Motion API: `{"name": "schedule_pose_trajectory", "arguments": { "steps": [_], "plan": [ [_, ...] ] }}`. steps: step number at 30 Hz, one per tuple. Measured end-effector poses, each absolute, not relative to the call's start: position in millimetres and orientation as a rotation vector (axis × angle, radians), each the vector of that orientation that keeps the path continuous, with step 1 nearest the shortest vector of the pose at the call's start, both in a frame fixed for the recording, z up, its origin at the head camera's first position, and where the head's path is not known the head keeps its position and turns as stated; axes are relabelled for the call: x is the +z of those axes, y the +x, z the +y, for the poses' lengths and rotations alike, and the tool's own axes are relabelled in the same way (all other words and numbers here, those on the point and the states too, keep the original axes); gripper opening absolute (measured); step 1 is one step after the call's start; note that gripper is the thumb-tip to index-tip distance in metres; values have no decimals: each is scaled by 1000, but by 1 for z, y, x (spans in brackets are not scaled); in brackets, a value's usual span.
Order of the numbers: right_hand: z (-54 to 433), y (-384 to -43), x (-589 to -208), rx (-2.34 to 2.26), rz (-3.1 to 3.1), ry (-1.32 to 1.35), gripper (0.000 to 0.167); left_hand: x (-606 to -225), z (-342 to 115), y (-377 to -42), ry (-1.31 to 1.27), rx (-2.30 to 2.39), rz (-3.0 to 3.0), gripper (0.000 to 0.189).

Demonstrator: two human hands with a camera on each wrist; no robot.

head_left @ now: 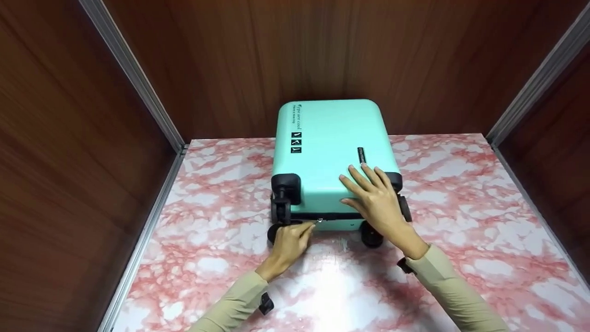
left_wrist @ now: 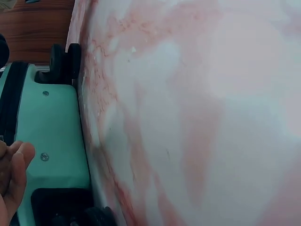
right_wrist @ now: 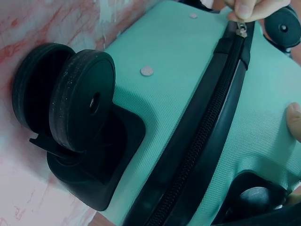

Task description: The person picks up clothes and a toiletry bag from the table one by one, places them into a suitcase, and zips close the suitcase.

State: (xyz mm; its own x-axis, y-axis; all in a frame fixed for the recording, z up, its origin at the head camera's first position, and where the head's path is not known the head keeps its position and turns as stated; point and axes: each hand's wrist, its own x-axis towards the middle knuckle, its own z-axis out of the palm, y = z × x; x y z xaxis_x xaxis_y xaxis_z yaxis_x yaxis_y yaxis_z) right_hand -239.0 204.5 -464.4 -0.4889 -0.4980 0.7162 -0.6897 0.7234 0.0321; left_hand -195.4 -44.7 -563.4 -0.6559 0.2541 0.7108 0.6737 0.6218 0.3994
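A mint-green hard-shell suitcase (head_left: 329,138) lies flat, its wheeled end facing me. Along that end runs a black zipper (right_wrist: 207,122), its teeth closed in the stretch that the right wrist view shows. My left hand (head_left: 289,244) pinches the metal zipper pull (right_wrist: 241,29) between thumb and fingers, near the left wheels. My right hand (head_left: 380,203) rests with spread fingers on the suitcase's top edge at the near right corner. Only the thumb (right_wrist: 295,121) of it shows clearly in the right wrist view. Part of the left hand (left_wrist: 14,174) appears at the edge of the left wrist view.
Black double wheels (right_wrist: 84,99) stick out from the suitcase's corners toward me. Beneath it is a red-and-white marbled surface (head_left: 221,184). Brown wood-grain panels (head_left: 221,60) with metal edge strips (head_left: 133,69) stand behind and on both sides.
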Motion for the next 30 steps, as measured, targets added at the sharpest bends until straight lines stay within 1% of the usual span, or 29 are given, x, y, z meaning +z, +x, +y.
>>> {"name": "schedule_pose_trajectory", "arguments": {
  "steps": [7, 13, 20, 25, 30],
  "plan": [
    [202, -240, -464, 334, -2186, 900, 58, -565, -60, -193, -682, -959, -2245, 8],
    [203, -240, -465, 341, -2175, 897, 59, -567, -75, -192, -653, -925, -2254, 5],
    [205, -238, -465, 345, -2182, 908, 58, -568, -83, -192, -654, -887, -2236, 10],
    [206, -238, -465, 356, -2176, 902, 58, -567, -88, -194, -689, -786, -2226, 5],
    [206, -239, -465, 343, -2181, 904, 57, -565, -93, -195, -692, -737, -2213, 14]
  ]
}}
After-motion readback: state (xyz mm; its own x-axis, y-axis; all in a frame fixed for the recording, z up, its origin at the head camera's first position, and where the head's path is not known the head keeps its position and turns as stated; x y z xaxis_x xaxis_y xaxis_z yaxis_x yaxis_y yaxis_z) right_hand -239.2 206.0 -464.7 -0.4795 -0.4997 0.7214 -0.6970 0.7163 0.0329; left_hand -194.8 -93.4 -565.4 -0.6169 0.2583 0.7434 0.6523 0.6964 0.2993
